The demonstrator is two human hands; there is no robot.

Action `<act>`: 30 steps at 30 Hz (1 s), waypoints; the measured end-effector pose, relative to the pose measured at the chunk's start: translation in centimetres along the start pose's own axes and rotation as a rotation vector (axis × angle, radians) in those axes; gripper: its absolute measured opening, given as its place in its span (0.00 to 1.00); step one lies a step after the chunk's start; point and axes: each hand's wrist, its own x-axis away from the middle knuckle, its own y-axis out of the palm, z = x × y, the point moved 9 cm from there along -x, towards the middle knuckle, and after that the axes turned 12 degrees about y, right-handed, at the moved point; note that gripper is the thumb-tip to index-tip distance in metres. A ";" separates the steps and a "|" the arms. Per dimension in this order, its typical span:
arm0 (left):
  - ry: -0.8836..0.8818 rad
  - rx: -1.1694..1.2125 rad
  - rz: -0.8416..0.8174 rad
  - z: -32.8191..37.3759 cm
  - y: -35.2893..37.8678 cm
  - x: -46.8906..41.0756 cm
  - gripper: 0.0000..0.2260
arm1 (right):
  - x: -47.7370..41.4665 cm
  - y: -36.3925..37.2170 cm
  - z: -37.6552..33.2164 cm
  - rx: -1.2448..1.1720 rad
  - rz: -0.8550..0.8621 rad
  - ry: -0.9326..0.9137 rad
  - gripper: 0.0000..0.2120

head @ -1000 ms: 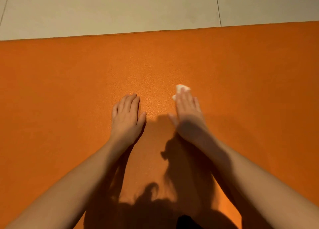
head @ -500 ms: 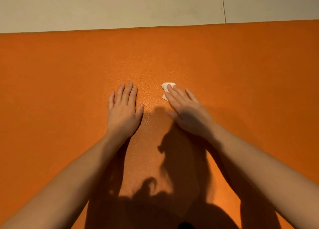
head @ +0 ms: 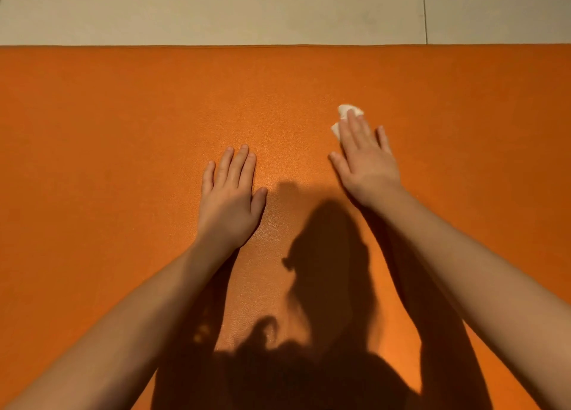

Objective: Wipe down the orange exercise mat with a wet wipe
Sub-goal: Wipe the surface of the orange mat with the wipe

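So: flat orange textured exercise mat (head: pixel 123 131) fills most of the head view, running left to right across the whole frame. Its far edge is straight and meets the pale beige tiled floor (head: pixel 216 8). One dark grout line (head: pixel 425 11) crosses the floor at far right.

Left hand (head: pixel 230 199): palm down, flat on the mat just left of centre. Fingers straight and close together, pointing away from the person, thumb out to the right. It holds nothing and simply rests on the surface.

Right hand (head: pixel 366 159): also palm down, to the right of the left hand and a bit farther out. The two hands are apart, with bare mat between them. Fingers are straight, not curled, little finger splayed slightly right, thumb out to the left.

Small crumpled white wet wipe (head: pixel 347 110): lies on the mat under the right hand's fingertips, pressed flat rather than pinched. White edges show past the far end and the left side of the fingers; the rest is hidden under the hand. It sits right of centre, in the far half of the mat but short of the far edge.

Both bare forearms come in from the near corners. The person's dark shadow (head: pixel 324 255) falls on the mat between the arms, near side
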 end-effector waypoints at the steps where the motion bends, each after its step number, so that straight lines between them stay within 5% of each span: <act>1: -0.002 0.002 0.004 0.0 0.0 0.0 0.29 | -0.7 -0.1 0.5 -0.027 0.001 0.106 0.31; 3: -0.006 0.005 0.011 -0.1 -0.1 0.0 0.29 | -0.8 0.0 -0.3 -0.115 0.012 0.185 0.32; 8: -0.011 0.014 0.027 0.0 -0.2 0.0 0.28 | 0.3 0.0 -3.6 -0.004 -0.013 -0.193 0.38; 14: -0.013 0.012 0.020 0.0 -0.1 0.0 0.28 | -3.8 -1.1 -1.0 -0.063 -0.011 0.149 0.33; 19: -0.013 0.005 0.012 0.0 0.0 0.0 0.28 | -3.2 -1.0 -3.8 0.012 -0.018 -0.177 0.32; 25: -0.012 0.007 0.005 -0.1 -0.1 0.0 0.28 | -6.4 -2.3 0.1 -0.123 0.039 0.196 0.31; 30: -0.004 -0.001 0.008 0.0 -0.1 0.1 0.27 | -5.9 -1.9 -2.8 -0.072 0.008 -0.106 0.31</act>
